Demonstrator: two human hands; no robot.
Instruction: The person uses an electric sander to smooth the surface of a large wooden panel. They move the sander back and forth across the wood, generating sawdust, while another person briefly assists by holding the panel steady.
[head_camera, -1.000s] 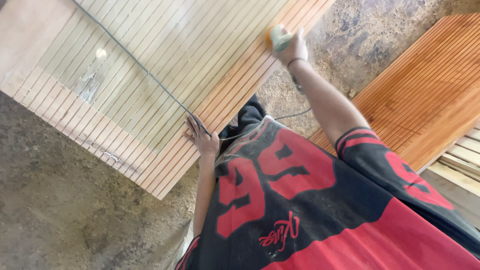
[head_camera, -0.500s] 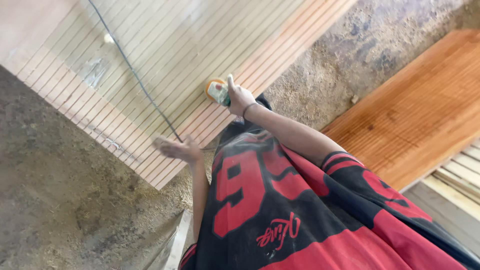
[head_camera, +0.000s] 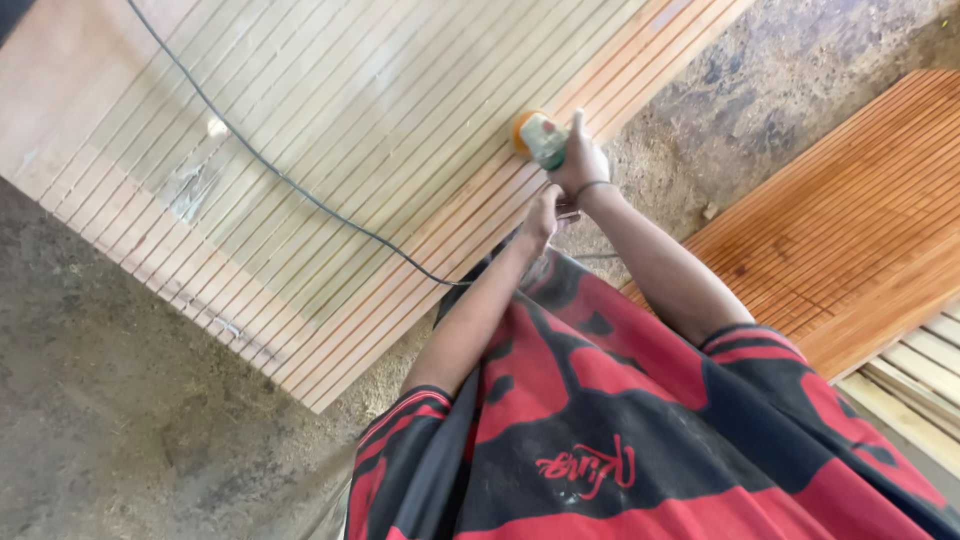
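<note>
Rough, mottled grey-brown concrete floor (head_camera: 110, 420), strewn with sawdust near the big panel's edge. To the right, on that floor, a reddish-brown grooved wooden panel (head_camera: 850, 230), darker than the one at centre. Just beyond its lower right edge, pale wooden slats (head_camera: 925, 385) stacked side by side. Small pebble-like scrap (head_camera: 709, 211) on the ground between the two panels.

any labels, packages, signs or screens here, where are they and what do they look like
No packages, signs or screens.
Label: a small pale patch with a red mark on top of the green-and-orange sander, held by the right hand on the grooved panel.
Shirt print: red script on the black chest of the shirt, bottom centre.
</note>
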